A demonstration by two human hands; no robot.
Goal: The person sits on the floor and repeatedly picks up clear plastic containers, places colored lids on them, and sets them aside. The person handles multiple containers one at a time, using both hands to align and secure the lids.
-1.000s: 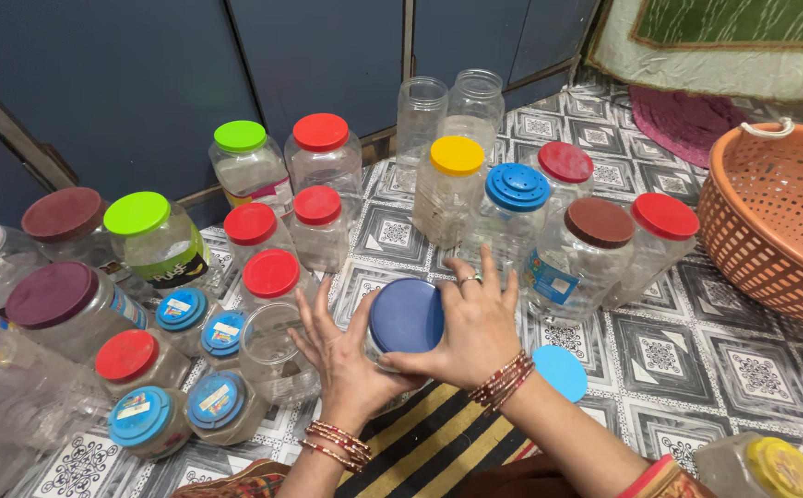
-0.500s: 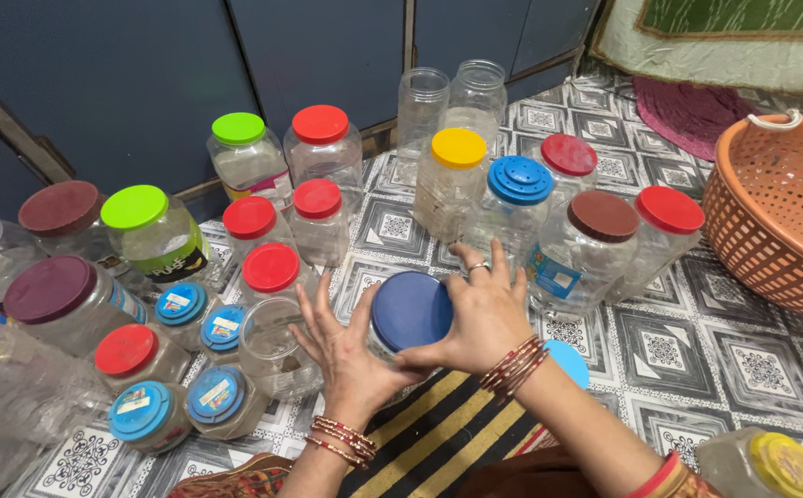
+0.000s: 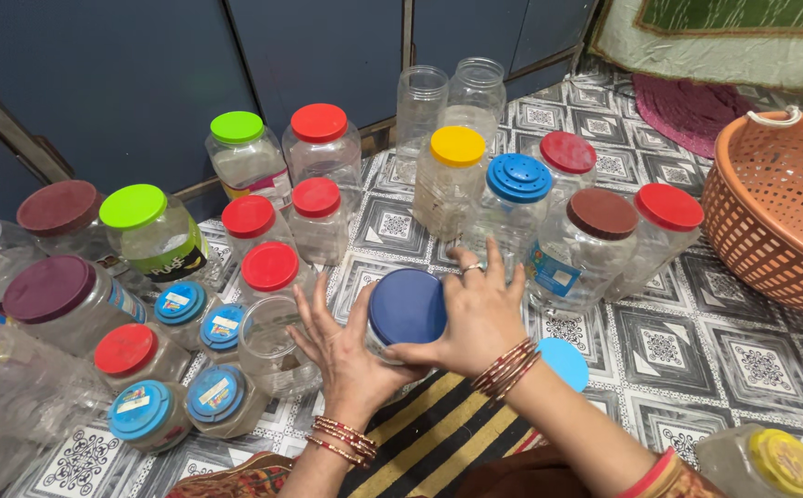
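Closest to me, my left hand (image 3: 341,346) cups the side of a clear round plastic jar with a dark blue screw lid (image 3: 408,306), fingers spread and wrapped loosely round its wall, while my right hand (image 3: 477,314) lies on the lid's rim with fingers curled over its far edge and thumb at the near edge. The jar stands on the patterned tile floor (image 3: 669,346) right in front of my lap, at the edge of a striped black and yellow cloth (image 3: 438,433). To do this well I would keep the left palm firm against the wall so the jar cannot spin, and keep the lid level. An open, lidless clear jar (image 3: 277,346) stands just beside my left hand, so that elbow should stay tucked in. A loose light blue lid (image 3: 565,361) lies by my right wrist. Farther off stand many lidded jars, and an orange plastic basket (image 3: 779,221) is at the right.
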